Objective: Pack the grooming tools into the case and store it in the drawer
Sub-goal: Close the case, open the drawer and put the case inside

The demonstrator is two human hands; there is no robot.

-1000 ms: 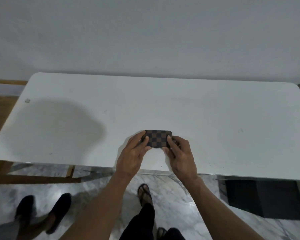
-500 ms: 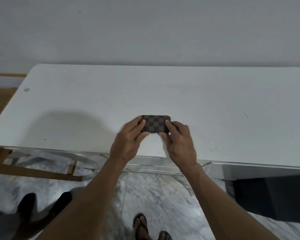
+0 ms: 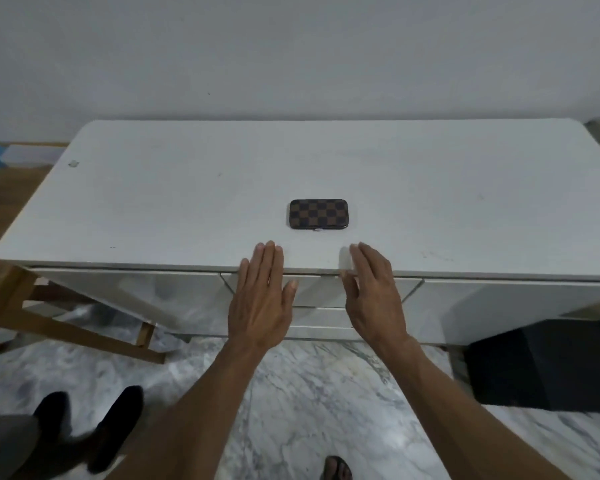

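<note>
bare forearms (image 3: 201,403); sandalled foot (image 3: 336,469)

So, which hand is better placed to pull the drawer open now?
Probably the right hand. Its fingers curl at the top edge of the middle drawer, below the closed case. The left hand is flat and open in front of the same drawer, empty.

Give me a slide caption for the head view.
Closed checkered case on white desk; both open hands hover near its front edge.
</note>
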